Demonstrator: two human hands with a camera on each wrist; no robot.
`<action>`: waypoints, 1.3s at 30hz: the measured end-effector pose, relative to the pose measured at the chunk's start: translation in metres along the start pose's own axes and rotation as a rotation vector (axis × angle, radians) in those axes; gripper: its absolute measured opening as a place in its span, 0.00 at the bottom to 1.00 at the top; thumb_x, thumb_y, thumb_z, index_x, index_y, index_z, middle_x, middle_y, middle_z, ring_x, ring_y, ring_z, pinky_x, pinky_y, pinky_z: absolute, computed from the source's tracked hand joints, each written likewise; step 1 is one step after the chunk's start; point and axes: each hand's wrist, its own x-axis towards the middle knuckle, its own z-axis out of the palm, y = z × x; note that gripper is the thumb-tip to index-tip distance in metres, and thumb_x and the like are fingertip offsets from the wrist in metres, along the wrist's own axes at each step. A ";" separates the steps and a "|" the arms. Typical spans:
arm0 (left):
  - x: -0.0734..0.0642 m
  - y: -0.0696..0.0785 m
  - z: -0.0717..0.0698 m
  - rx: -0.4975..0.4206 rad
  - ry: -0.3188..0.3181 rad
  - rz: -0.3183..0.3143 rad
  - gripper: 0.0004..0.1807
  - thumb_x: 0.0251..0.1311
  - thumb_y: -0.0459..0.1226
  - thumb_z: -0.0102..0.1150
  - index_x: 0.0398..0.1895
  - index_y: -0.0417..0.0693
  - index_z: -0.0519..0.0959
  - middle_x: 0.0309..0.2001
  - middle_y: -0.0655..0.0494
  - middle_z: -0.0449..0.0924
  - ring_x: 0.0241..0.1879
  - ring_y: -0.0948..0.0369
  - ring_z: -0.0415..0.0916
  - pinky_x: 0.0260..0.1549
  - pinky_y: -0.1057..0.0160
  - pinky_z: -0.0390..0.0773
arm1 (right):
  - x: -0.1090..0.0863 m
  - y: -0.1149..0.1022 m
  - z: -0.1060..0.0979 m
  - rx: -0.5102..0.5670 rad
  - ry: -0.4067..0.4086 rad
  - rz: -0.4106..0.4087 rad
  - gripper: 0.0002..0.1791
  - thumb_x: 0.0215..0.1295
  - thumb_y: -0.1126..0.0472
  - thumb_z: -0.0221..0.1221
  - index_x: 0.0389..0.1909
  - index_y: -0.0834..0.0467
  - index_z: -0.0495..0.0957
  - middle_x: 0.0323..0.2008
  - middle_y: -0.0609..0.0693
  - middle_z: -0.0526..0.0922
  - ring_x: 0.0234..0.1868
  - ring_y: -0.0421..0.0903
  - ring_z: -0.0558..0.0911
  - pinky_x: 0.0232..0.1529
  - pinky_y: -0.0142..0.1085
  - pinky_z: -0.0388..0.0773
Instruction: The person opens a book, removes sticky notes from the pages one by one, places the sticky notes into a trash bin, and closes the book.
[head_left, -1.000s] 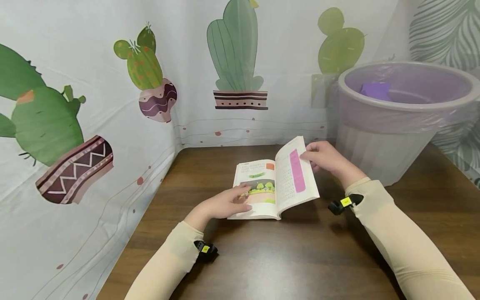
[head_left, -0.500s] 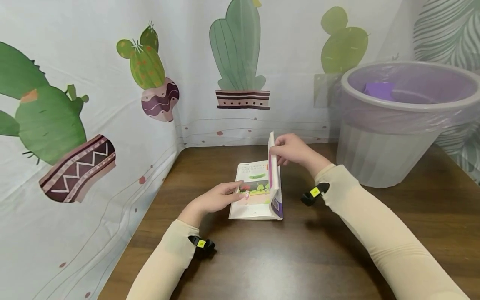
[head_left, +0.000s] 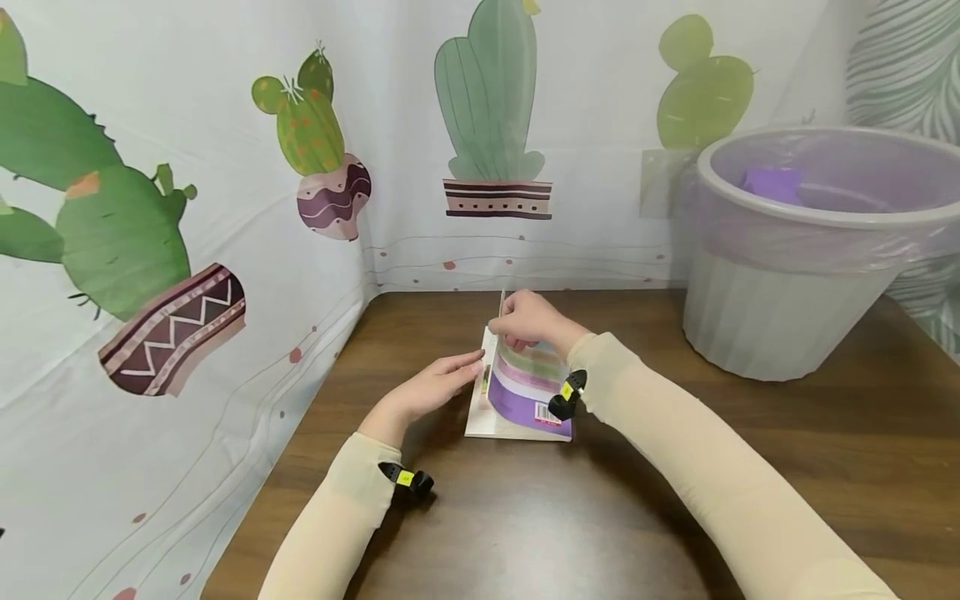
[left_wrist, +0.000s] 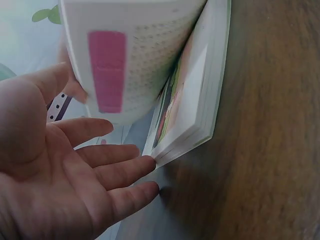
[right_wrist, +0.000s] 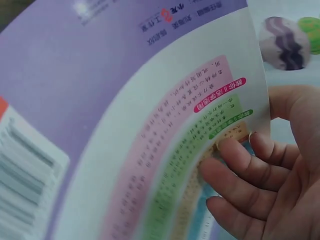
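A paperback book [head_left: 525, 404] lies on the brown table, its right half swung up and over to the left. Its purple back cover [right_wrist: 120, 65], with a barcode and curved coloured bands, faces the right wrist camera. My right hand [head_left: 536, 321] pinches the raised part by its far outer edge. At the book's left edge is my left hand [head_left: 435, 387], fingers extended and apart in the left wrist view. The left fingertips are at the lower pages' edge; whether they touch cannot be told. A page with a pink block [left_wrist: 107, 72] shows inside the narrowing gap.
A large bin [head_left: 795, 308] with a clear liner stands at the right on the table [head_left: 637, 517]. Something purple [head_left: 772, 185] shows inside it. A cloth [head_left: 405, 150] printed with cacti hangs behind and to the left.
My right hand has swung the book's right half leftward over the left pages, bringing the back cover into sight. My left hand has slid off the picture page to the book's left edge.
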 end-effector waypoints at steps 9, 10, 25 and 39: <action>-0.005 -0.004 -0.008 -0.028 0.000 -0.076 0.34 0.79 0.52 0.45 0.82 0.51 0.56 0.79 0.47 0.63 0.70 0.46 0.72 0.61 0.45 0.79 | 0.014 0.000 0.033 0.003 -0.063 0.071 0.20 0.59 0.52 0.63 0.14 0.51 0.65 0.10 0.43 0.69 0.11 0.40 0.65 0.13 0.31 0.62; -0.006 -0.004 -0.008 -0.032 -0.002 -0.080 0.34 0.79 0.51 0.45 0.82 0.50 0.56 0.79 0.47 0.62 0.70 0.46 0.73 0.60 0.46 0.80 | 0.015 0.000 0.036 -0.010 -0.062 0.084 0.20 0.59 0.51 0.63 0.15 0.51 0.65 0.09 0.42 0.68 0.11 0.40 0.65 0.13 0.31 0.62; -0.022 -0.015 -0.019 -0.107 -0.027 -0.083 0.36 0.80 0.50 0.45 0.81 0.42 0.55 0.80 0.42 0.57 0.70 0.43 0.72 0.63 0.46 0.79 | 0.007 -0.002 0.064 -0.304 -0.044 0.109 0.26 0.57 0.42 0.65 0.48 0.57 0.81 0.46 0.51 0.85 0.41 0.48 0.81 0.41 0.40 0.79; -0.016 -0.009 -0.019 -0.035 0.017 -0.022 0.36 0.77 0.53 0.50 0.82 0.50 0.57 0.78 0.46 0.64 0.70 0.45 0.73 0.68 0.40 0.72 | 0.008 0.007 0.052 -0.293 -0.115 -0.021 0.19 0.68 0.45 0.61 0.32 0.58 0.84 0.27 0.45 0.80 0.24 0.40 0.74 0.28 0.32 0.71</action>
